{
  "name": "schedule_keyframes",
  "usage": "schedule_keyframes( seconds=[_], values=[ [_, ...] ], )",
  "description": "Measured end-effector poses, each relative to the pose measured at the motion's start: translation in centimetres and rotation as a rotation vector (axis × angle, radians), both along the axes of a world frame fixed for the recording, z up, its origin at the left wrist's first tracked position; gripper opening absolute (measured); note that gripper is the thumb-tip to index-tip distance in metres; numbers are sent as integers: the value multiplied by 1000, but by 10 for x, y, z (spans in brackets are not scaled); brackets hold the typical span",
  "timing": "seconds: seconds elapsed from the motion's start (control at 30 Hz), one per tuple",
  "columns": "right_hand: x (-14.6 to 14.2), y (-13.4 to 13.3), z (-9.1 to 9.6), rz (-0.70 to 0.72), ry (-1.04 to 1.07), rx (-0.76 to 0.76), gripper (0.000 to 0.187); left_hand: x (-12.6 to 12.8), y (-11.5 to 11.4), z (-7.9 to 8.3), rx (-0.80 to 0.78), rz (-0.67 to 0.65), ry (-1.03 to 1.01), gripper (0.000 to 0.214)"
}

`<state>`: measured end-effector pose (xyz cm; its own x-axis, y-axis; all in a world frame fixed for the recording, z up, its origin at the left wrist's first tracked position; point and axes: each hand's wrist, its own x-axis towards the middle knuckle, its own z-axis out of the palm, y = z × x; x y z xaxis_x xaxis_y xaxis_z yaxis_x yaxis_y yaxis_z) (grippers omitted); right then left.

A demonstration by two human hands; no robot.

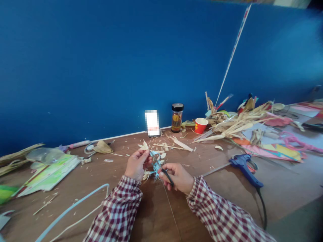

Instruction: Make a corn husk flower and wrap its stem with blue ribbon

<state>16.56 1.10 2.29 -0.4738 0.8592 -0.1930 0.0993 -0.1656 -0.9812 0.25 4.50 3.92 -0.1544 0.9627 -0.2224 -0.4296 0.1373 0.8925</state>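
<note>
Between the thumb and fingers of my left hand (137, 165) is a pale corn husk piece (144, 146), its pointed strips fanning upward. My right hand (178, 177) is closed around the dark handles of a pair of scissors (166, 176). The blades point up and left, close to my left fingertips; whether they touch the husk I cannot tell. Below and behind the scissors lies a light-blue stringy item (155, 168) with pale husk bits around it, partly hidden by my hands.
A blue glue gun (245, 169) lies at right with its cord trailing forward. Behind stand a lidded jar (177, 118) and a red paper cup (201, 126). Dried husks (242, 122) pile up at back right. A light-blue strip (73, 208) curves at front left; husk scraps litter the table.
</note>
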Motion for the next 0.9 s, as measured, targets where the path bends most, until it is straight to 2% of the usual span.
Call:
schedule_keyframes(
  seconds=[0.47,0.9],
  values=[
    [-3,0,1,-25,112,52,34,-2,1,-2,2,-22,-16,26],
    [-1,0,-4,-29,24,98,31,-2,-1,2,-9,-12,-37,22]
  ],
)
